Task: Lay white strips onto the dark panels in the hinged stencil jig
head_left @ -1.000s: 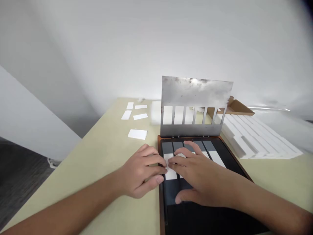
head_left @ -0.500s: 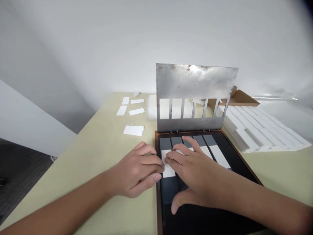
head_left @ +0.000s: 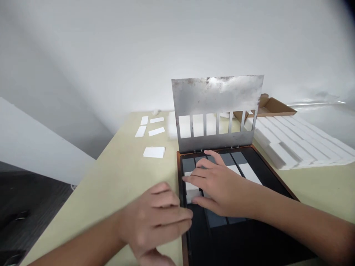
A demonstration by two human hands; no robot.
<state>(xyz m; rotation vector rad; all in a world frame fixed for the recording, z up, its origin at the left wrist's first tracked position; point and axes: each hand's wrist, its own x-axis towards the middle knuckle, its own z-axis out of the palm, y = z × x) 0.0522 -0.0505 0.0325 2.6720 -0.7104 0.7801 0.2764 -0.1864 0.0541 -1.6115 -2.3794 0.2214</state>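
A black board with a brown edge (head_left: 210, 244) bears grey strips and a row of white cards (head_left: 251, 173). Over the leftmost white card (head_left: 192, 187) my right hand (head_left: 222, 186) is spread, its fingertips on or close to the card and its thumb at the near end. Part of the row is hidden beneath this hand. My left hand (head_left: 155, 218), slightly blurred, hovers at the board's left edge, fingers loosely bent and nothing visible in them. Hinged to the far edge, a metal plate (head_left: 217, 94) with several rectangular slots stands raised.
Left of the board lie a small stack of white cards (head_left: 154, 152) and several loose white cards (head_left: 156, 131). Long rows of white stacked pieces (head_left: 302, 142) stand at the right, before an open cardboard box (head_left: 277, 107). A wall rises behind the table (head_left: 116, 173).
My left hand has drawn back toward me from the leftmost card. My right hand's thumb has come up to that card's near end. The view has shifted slightly.
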